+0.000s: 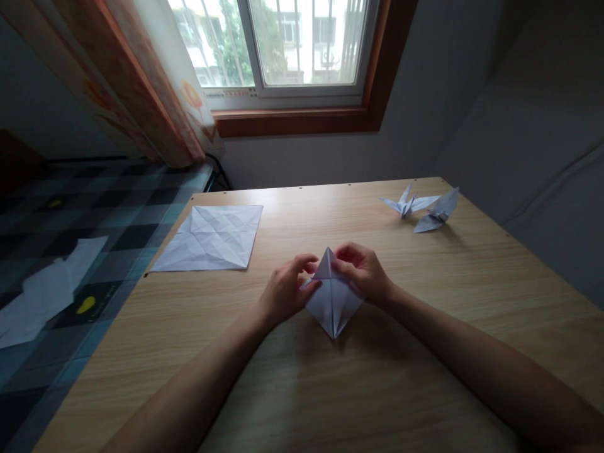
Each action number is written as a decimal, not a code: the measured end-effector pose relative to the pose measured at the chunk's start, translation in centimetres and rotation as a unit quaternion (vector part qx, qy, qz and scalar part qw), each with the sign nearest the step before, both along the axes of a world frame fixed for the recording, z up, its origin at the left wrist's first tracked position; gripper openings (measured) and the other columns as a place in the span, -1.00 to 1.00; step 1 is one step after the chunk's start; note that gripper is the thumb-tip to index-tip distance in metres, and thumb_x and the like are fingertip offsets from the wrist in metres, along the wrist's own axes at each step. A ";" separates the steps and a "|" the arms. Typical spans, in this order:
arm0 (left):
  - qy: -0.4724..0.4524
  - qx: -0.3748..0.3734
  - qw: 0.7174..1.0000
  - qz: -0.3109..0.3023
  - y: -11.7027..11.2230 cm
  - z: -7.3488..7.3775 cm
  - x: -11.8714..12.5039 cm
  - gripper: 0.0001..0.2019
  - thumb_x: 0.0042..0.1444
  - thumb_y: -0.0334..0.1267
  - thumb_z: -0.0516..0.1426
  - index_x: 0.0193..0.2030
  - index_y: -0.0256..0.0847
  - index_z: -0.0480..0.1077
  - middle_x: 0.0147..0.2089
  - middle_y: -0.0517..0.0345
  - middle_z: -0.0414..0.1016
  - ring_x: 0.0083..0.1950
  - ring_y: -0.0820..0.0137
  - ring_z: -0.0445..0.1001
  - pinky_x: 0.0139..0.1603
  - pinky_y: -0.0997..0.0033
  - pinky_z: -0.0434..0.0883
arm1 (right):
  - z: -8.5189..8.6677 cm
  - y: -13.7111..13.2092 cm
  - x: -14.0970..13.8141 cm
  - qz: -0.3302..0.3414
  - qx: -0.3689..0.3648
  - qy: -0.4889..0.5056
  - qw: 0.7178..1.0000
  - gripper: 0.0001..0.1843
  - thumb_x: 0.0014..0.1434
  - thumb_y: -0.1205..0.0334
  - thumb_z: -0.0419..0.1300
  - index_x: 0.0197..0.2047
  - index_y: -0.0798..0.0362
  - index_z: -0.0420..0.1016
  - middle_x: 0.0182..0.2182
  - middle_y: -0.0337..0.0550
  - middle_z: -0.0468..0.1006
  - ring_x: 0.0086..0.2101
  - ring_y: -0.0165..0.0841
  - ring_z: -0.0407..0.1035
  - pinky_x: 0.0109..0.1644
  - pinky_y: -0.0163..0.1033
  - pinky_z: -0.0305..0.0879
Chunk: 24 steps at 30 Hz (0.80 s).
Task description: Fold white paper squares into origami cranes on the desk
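Note:
A white sheet of paper folded into a diamond [333, 305] is held near the middle of the wooden table, one corner pointing away from me and one towards me. A crease runs down its centre, and another crosses it near the far corner. My left hand [290, 286] is closed at its left edge, thumb on top and fingers curled behind. On the other side, my right hand [361, 270] pinches the upper right edge, thumb on the face. Parts of the fingers are hidden behind the paper.
A creased white paper sheet [212, 238] lies flat at the table's far left. Two folded paper cranes [408, 204] stand at the far right of the table [226, 377]. Loose white papers [51, 292] rest on the checked bed cover at the left. Beyond are a curtain and a window [306, 44].

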<state>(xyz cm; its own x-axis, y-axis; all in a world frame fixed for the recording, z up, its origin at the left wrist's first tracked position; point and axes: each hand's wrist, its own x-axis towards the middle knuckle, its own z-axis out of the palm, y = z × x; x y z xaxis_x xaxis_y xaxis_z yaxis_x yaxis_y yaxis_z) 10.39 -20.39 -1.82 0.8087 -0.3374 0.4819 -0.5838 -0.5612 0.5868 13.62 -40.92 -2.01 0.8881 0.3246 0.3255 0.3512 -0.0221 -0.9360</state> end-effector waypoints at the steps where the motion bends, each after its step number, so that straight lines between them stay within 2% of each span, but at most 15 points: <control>1: 0.014 0.021 1.000 -0.011 0.1 0.2 0.1 -0.76 0.10 -0.31 0.19 -0.07 -0.18 0.37 -0.26 0.13 0.58 -0.27 0.38 0.55 -0.21 0.38 0.46 | 0.0 -0.4 0.0 0.021 -0.019 -0.004 1.000 -0.69 0.10 -0.01 0.32 -0.29 0.07 0.47 -0.41 -0.19 0.50 -0.38 -0.37 0.38 -0.30 -0.29 0.31; 3: 0.022 0.064 0.997 -0.046 0.3 0.5 0.3 -0.83 0.09 -0.31 0.16 -0.15 -0.19 0.44 -0.23 0.09 0.60 -0.20 0.32 0.56 -0.13 0.30 0.46 | -0.1 -1.3 0.0 0.090 -0.061 -0.009 0.994 -0.54 0.03 -0.14 0.35 -0.23 0.09 0.50 -0.36 -0.14 0.54 -0.33 -0.32 0.40 -0.29 -0.28 0.31; 5: 0.008 0.101 0.991 -0.091 0.5 0.9 0.3 -0.81 0.07 -0.33 0.12 -0.16 -0.18 0.48 -0.11 0.05 0.61 -0.04 0.25 0.55 0.02 0.20 0.42 | -0.2 -2.2 0.1 0.148 -0.076 -0.017 0.986 -0.39 0.08 -0.33 0.20 -0.22 0.12 0.53 -0.34 -0.09 0.56 -0.31 -0.29 0.42 -0.27 -0.26 0.32; 7: 0.002 0.128 0.984 -0.120 0.8 1.1 0.2 -0.77 0.10 -0.34 0.04 -0.17 -0.18 0.50 -0.01 0.07 0.59 0.08 0.21 0.50 0.10 0.15 0.37 | -0.3 -2.8 0.3 0.131 -0.087 -0.032 0.987 -0.32 0.22 -0.36 -0.02 -0.27 0.13 0.56 -0.38 -0.08 0.57 -0.34 -0.31 0.43 -0.26 -0.25 0.33; 9: 0.009 0.144 0.983 -0.116 0.9 1.1 0.2 -0.72 0.21 -0.31 -0.04 -0.22 -0.16 0.52 0.00 0.11 0.59 0.10 0.24 0.50 0.11 0.15 0.37 | -0.4 -3.0 0.5 0.093 -0.121 -0.054 0.987 -0.39 0.32 -0.22 -0.05 -0.33 0.12 0.57 -0.40 -0.08 0.58 -0.38 -0.34 0.44 -0.27 -0.25 0.33; 12: -0.004 0.169 0.982 -0.087 0.8 1.0 0.1 -0.69 0.30 -0.15 -0.03 -0.30 -0.16 0.50 -0.04 0.10 0.61 0.08 0.24 0.51 0.09 0.18 0.36 | -0.4 -2.9 0.6 0.092 -0.193 -0.129 0.968 -0.65 0.29 0.02 0.15 -0.37 0.08 0.57 -0.33 -0.09 0.61 -0.34 -0.34 0.47 -0.20 -0.24 0.36; 15: -0.039 0.224 0.970 -0.084 0.4 0.9 -0.2 -0.62 0.13 0.13 0.15 -0.26 -0.19 0.47 0.05 0.00 0.56 0.12 0.13 0.47 0.11 0.13 0.33 | -0.5 -2.9 0.7 0.114 -0.265 -0.243 0.926 -0.77 0.20 0.06 0.27 -0.24 0.05 0.58 -0.19 -0.06 0.61 -0.16 -0.24 0.48 -0.01 -0.13 0.36; 17: -0.048 0.260 0.961 -0.080 0.2 1.0 -0.5 -0.48 0.02 0.24 0.19 -0.16 -0.23 0.46 0.10 -0.07 0.52 0.15 0.06 0.44 0.14 0.08 0.30 | -0.7 -3.0 0.7 0.120 -0.320 -0.291 0.894 -0.62 0.15 -0.01 0.31 -0.06 0.06 0.55 -0.03 0.02 0.56 -0.01 -0.16 0.43 0.11 -0.04 0.31; 20: -0.048 0.293 0.953 -0.066 -0.2 1.2 -1.1 -0.36 -0.01 0.31 0.17 -0.08 -0.28 0.44 0.12 -0.14 0.49 0.17 0.01 0.41 0.18 0.03 0.25 | -0.9 -3.1 0.6 0.119 -0.399 -0.306 0.856 -0.35 0.16 -0.11 0.27 0.20 0.09 0.37 0.17 0.10 0.40 0.17 -0.10 0.28 0.24 0.03 0.19; 24: -0.049 0.311 0.948 -0.050 -0.7 1.5 -1.8 -0.24 -0.08 0.42 0.12 -0.06 -0.31 0.43 0.17 -0.19 0.43 0.17 -0.01 0.37 0.20 -0.01 0.20 | -0.9 -3.2 0.0 0.121 -0.477 -0.296 0.819 -0.12 0.20 -0.23 0.16 0.38 0.16 0.08 0.32 0.16 0.15 0.30 -0.07 0.05 0.35 0.13 -0.02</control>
